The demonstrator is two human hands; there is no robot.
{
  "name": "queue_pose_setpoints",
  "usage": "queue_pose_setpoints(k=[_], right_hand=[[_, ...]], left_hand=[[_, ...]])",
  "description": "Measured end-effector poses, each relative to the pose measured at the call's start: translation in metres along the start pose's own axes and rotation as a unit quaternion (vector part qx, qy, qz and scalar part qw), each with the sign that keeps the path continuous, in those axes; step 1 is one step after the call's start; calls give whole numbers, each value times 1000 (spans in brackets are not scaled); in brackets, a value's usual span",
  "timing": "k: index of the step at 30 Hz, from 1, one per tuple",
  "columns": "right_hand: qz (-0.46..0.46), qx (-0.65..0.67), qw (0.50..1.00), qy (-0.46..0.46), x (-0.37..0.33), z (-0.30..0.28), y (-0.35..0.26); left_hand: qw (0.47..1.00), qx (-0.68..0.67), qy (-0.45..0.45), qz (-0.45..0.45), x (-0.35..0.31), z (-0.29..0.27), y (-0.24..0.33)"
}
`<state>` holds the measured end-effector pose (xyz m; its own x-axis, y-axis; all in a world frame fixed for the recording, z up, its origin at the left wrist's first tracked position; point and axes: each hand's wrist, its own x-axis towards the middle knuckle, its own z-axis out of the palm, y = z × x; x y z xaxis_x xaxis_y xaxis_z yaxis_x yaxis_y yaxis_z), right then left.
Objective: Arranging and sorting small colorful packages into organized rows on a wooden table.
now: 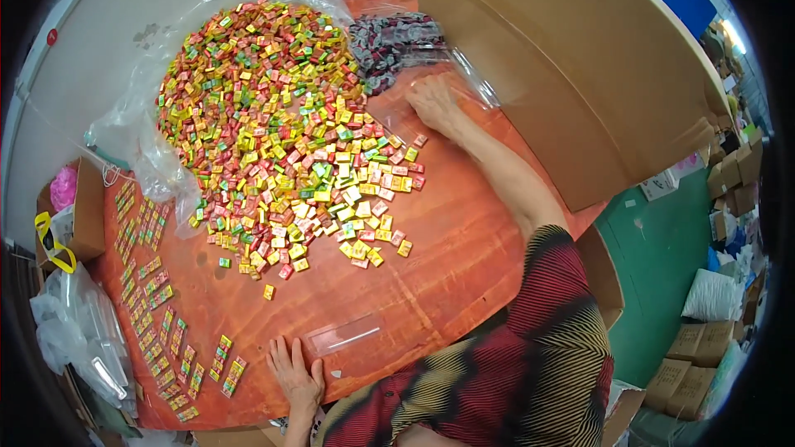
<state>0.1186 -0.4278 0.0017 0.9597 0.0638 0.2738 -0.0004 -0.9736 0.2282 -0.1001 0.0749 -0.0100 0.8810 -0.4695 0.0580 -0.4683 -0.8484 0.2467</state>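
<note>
My left hand (296,376) lies flat with fingers spread on the orange-red tabletop (447,281) at its near edge. Just right of its fingertips is a shallow clear plastic tray (344,334). My right hand (431,102) is across the table, its fingers bent down and closed. Whatever they may hold is hidden. Close by it lies a heap of small dark patterned packets (397,41). To that hand's left spreads a big pile of tiny box-shaped pieces (265,115) in yellow, red and green, with loose ones along its near side.
Short rows of the same pieces (161,298) line the table's left side. Clear plastic sheeting (153,149) edges the pile. A tall cardboard panel (571,74) stands at the right. Plastic bags (83,331) hang at the left, below an open carton (86,215).
</note>
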Motion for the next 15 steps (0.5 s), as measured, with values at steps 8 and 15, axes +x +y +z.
queue_pose_setpoints(k=[8,15], right_hand=[[56,174,982,-36,-111,-66,-18],[195,94,965,148,-54,-17,45]], left_hand=[[1000,3,-16,-22,4,1,-2],[999,12,-20,-27,4,-4,4]])
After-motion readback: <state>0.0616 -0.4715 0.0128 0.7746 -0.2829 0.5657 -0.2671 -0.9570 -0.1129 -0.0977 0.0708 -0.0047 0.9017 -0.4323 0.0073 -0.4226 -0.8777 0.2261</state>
